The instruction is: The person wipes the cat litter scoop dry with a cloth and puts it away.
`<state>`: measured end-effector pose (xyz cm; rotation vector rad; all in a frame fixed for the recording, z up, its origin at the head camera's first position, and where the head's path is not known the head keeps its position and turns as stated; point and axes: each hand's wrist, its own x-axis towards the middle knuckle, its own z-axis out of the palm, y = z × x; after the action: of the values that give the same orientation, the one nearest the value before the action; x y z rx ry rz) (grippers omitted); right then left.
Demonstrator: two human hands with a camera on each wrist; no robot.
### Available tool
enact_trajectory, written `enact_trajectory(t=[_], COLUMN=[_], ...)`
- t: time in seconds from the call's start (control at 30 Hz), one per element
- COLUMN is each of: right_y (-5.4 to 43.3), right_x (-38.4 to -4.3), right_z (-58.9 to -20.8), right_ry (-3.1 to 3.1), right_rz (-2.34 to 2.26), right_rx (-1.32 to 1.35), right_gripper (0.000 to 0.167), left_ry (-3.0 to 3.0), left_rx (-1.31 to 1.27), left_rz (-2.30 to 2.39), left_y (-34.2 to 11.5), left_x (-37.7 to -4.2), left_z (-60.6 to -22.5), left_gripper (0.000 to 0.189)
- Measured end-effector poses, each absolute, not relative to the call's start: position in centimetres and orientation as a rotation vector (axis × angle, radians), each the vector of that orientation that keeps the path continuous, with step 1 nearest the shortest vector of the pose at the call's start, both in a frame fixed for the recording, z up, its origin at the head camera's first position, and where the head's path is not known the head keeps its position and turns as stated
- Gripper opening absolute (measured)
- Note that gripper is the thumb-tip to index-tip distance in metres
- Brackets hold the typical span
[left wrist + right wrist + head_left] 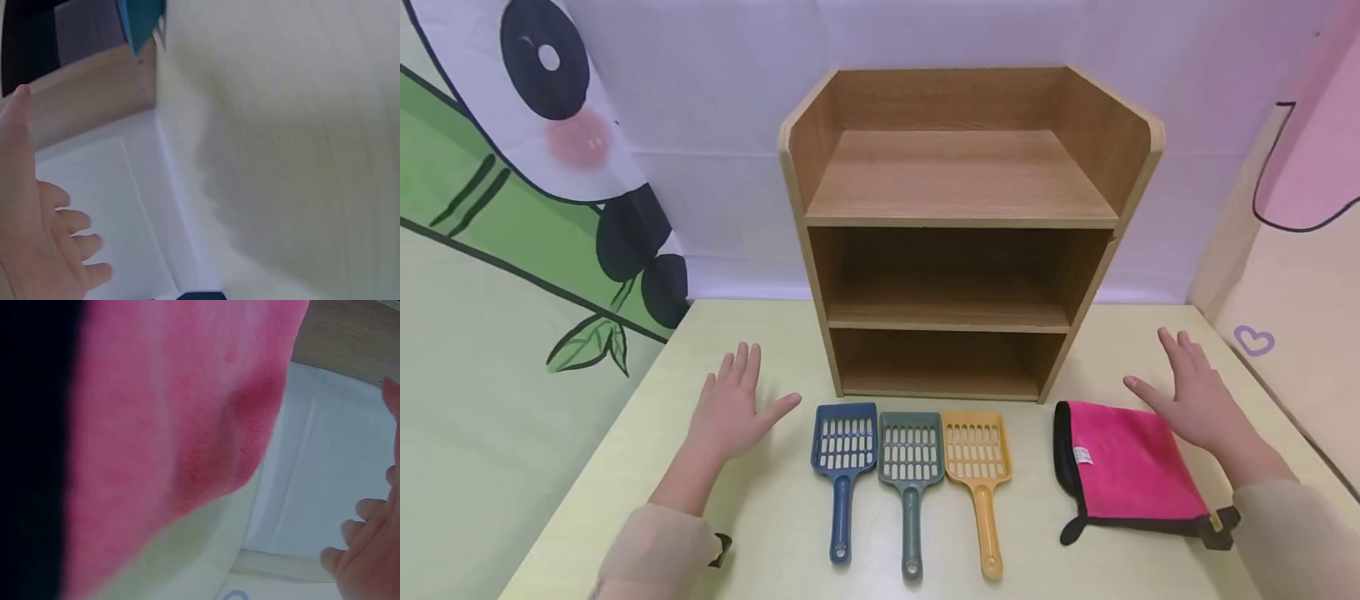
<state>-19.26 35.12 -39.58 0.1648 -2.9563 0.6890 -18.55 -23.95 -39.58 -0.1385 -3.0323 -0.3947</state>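
Observation:
My left hand (730, 412) hovers over the left of the table, fingers straight and thumb spread, holding nothing. Its nearest thing is a blue slotted litter scoop (844, 475). Beside that lie a grey-green litter scoop (912, 483) and a yellow litter scoop (979, 479), all with handles toward me. My right hand (1202, 400) is held out with straight fingers by the upper right corner of a folded pink cloth (1131, 462) with black edging, and overlaps it in the head view. In the right wrist view the pink cloth (187, 412) fills much of the frame, apart from the fingers.
A wooden shelf unit (962, 221) with a top tray and two lower compartments stands at the back of the pale table (760, 533). Behind it hangs a lilac printed backdrop (722, 167). A panel with a purple heart (1253, 340) rises along the right.

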Motion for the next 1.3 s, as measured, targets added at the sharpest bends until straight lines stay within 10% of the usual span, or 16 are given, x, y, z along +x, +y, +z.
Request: enact_trajectory(t=[0.43, 0.77, 1.3], right_y=[35.4, 35.4, 35.7], right_x=[-17.6, -18.5, -18.1], right_z=[-41.2, -41.4, -41.6], right_ry=[-3.177, -3.360, -3.349], right_rz=[0.924, 0.848, 0.938], right_rx=[0.125, -0.055, -0.387], right_gripper=[0.097, 0.107, 0.116], left_ry=[-3.112, -3.149, -3.117], left_rx=[-0.022, 0.178, 0.231], left_rz=[-1.027, -1.042, -1.489], left_y=[-19.9, -16.4, -15.5], left_x=[-14.4, -11.5, -11.3], left_z=[-39.0, -38.6, -41.3], left_gripper=[0.098, 0.039, 0.034])
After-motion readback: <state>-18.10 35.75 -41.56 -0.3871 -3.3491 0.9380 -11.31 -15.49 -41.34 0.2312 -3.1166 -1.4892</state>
